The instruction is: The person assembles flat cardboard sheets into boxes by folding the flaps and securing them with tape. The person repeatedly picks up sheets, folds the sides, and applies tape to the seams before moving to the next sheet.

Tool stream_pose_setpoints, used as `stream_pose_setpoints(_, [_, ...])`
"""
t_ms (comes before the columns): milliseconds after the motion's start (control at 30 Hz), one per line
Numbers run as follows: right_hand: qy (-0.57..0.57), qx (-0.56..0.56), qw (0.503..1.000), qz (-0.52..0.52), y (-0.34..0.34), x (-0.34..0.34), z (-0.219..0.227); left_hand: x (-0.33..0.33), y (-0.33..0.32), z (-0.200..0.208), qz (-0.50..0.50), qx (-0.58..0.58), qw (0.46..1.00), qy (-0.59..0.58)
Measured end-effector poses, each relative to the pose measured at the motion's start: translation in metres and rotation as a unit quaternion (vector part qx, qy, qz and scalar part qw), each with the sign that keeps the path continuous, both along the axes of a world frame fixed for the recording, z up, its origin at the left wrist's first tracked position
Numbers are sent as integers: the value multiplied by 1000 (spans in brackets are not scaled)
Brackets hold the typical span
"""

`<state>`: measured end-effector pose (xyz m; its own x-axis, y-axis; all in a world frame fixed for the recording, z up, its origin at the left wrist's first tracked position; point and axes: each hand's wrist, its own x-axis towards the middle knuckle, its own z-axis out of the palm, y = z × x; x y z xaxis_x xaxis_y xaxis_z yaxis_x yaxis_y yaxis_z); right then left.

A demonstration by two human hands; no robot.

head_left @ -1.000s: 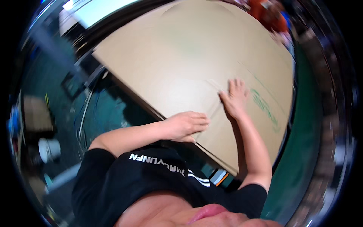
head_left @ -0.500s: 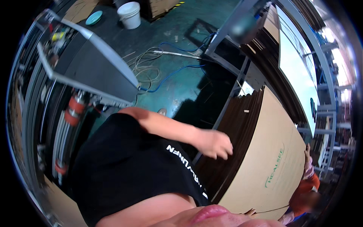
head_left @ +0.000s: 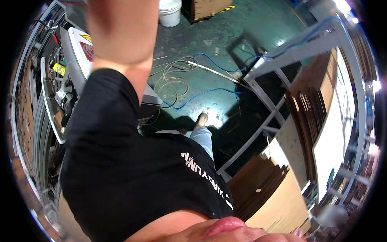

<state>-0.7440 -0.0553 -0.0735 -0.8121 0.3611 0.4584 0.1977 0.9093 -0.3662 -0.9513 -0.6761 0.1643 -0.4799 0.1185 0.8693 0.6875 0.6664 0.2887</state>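
Left forearm (head_left: pixel 121 36) rises up out of the top edge from the black t-shirt (head_left: pixel 133 173) sleeve; the left hand itself is cut off, so can't tell if open or gripping. Right hand not in shot. Cardboard stack (head_left: pixel 270 193) sits low-right of the shirt, sheets on edge, next to a grey metal frame (head_left: pixel 278 109). Above the shirt: green floor w/ blue cable (head_left: pixel 209 94), white bucket (head_left: pixel 171 12). Left of shirt: open machine panel (head_left: pixel 60 88).
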Motion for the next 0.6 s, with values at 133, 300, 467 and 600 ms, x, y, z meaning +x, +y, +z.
stream_pose_setpoints(133, [-106,-182,963,167,-113,-168,-88,-43,-87,-15,113,32,993,-22])
stream_pose_setpoints(300, [-308,-375,826,286,-246,-323,-186,-67,-194,-57,278,89,954,-69])
stream_pose_setpoints(467, [-499,-434,694,285,-338,-428,-261,-41,-294,-84,438,157,881,-84])
stream_pose_setpoints(600, [-593,-413,649,238,-394,-499,-310,-14,-358,-98,533,192,821,-75])
